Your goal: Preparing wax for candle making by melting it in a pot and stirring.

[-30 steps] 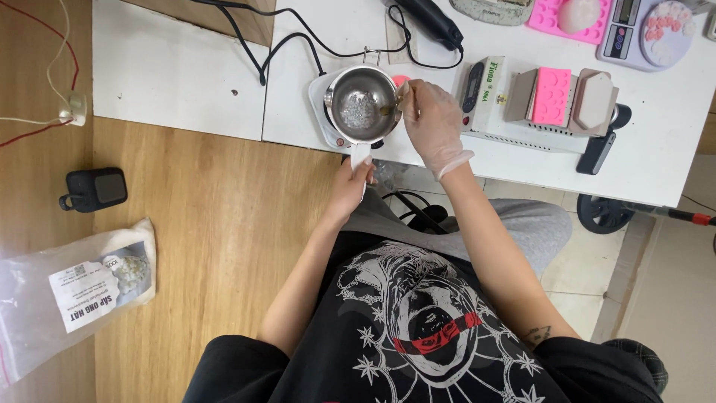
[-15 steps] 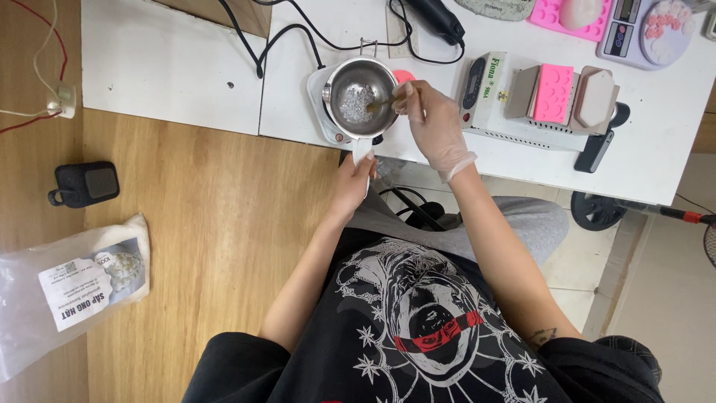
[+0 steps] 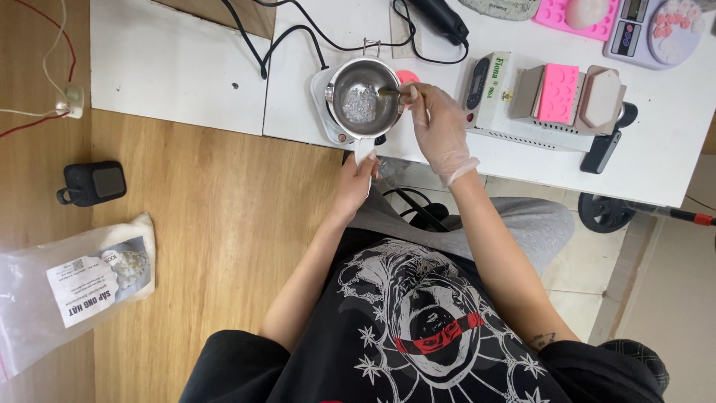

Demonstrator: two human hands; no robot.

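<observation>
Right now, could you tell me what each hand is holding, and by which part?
The left hand grips the metal pot by its white handle's end; the gloved right hand pinches a small stirrer by its upper end.

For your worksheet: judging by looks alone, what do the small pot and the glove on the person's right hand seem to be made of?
Small pot: probably stainless steel, going by its shiny grey reflective wall.
Glove on the right hand: apparently thin latex or vinyl, being translucent, whitish and wrinkled at the cuff.

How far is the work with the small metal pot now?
Done: the metal pot sits on the small white hotplate with pale granules inside. In hand: left hand holds the handle, gloved right hand stirs with a spoon. Left: granules look unmelted; pink molds look unfilled.
</observation>
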